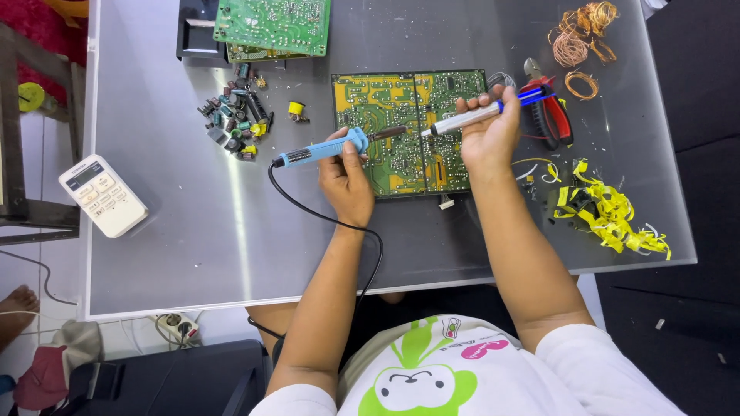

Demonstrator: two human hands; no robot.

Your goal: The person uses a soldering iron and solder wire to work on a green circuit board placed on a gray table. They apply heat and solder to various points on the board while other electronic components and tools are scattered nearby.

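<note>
A green and yellow circuit board lies solder side up on the grey table. My left hand grips a blue-handled soldering iron, its dark tip resting on the board's middle. My right hand holds a silver and blue desoldering pump, whose nozzle points at the same spot, close to the iron's tip. The iron's black cord runs back over the table's near edge.
A pile of loose removed components lies left of the board, and more green boards sit at the back. Red-handled pliers, copper wire coils and yellow scraps lie to the right. A white remote rests at the left edge.
</note>
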